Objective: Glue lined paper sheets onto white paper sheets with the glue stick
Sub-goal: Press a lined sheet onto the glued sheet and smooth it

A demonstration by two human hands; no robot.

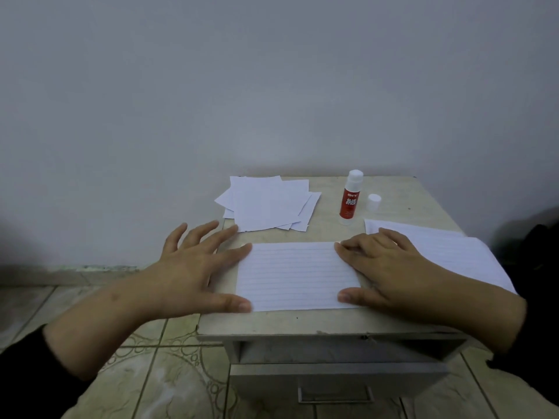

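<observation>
**Lined sheet between the hands, glue stick far right**

From my station I read the lined sheet (298, 276) lying flat on the bench (302, 323), directly between the two hands. Its long axis runs left to right, parallel to the near bench edge, and its ruled lines follow the same direction.

My left hand (193, 267) is spread, fingers straight and fanned, with thumb and index fingertip touching the sheet's left edge. My right hand (384, 267) lies flat on the sheet's right end, fingers together, thumb along the near corner. Neither hand pinches anything; both appear to be pressing the sheet down. I cannot tell whether a white sheet lies underneath.

The glue stick (351, 198) stands upright beyond the sheet, toward the far right of the bench, uncapped, with its white tip exposed. Its cap (373, 202) stands just beside it, on the right. The right hand is clearly the nearer one to both, so I judge that any reach for the glue belongs to that hand, forward past the sheet's far edge.

A loose pile of white paper sheets (267, 207) lies at the far left, nearer the left hand. A second stack of lined paper (459, 252) lies at the right, partly under the right wrist.

Legible text: the red label reads "GLUE STICK" in white. The brand mark above it is too small to read.
</observation>
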